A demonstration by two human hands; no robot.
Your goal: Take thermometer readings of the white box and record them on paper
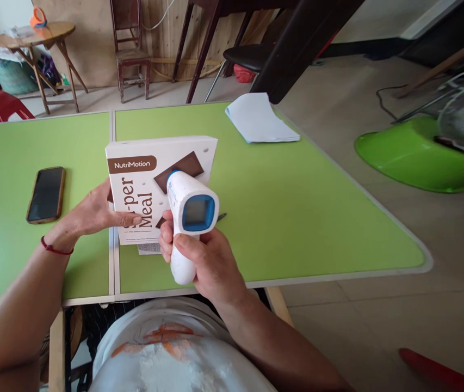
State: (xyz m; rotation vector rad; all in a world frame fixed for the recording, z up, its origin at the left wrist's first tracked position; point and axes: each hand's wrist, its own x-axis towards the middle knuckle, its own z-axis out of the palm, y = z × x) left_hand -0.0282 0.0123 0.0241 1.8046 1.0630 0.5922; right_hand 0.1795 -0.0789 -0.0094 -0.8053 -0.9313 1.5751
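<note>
My left hand (103, 209) grips the left side of a white NutriMotion box (134, 188), thumb across its front and the other fingers behind. The box is held upright, its printed face toward me. In my right hand (211, 256) is a white infrared thermometer (185, 190) with a blue-rimmed grey screen facing me. Its head points at the front of the box and covers part of the print; whether they touch I cannot tell. Under the box's lower edge shows a bit of printed paper (149, 249). A dark pen tip (221, 216) sticks out to the right of the thermometer.
A phone (46, 194) lies on the green table (297, 218) to the left. Folded white paper (260, 120) rests near the far edge. Beyond stand a small round table (54, 31), a wooden chair (132, 57) and, at right, a green plastic object (411, 155).
</note>
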